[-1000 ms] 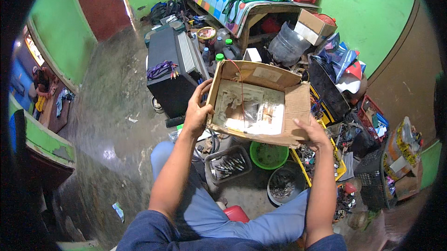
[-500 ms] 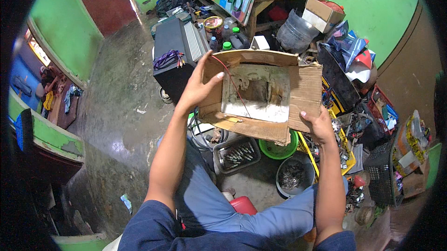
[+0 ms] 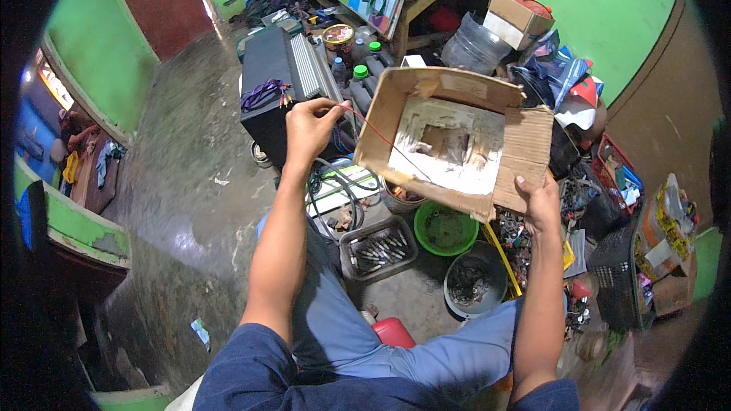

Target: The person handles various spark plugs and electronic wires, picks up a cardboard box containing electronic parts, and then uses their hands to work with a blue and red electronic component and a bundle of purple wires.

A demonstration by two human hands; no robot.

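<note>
Green walls (image 3: 609, 22) flank the cluttered floor (image 3: 183, 159) below the box (image 3: 524, 148).

Worn cardboard box (image 3: 466, 88) — open, tilted, stained inside — red wire (image 3: 368, 122) slanting into it

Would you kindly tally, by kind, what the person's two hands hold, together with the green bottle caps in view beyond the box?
Cardboard box, held by the right hand: 1
Thin red wire, pinched by the left hand: 1
Green bottle caps: 2
Total: 4
</note>
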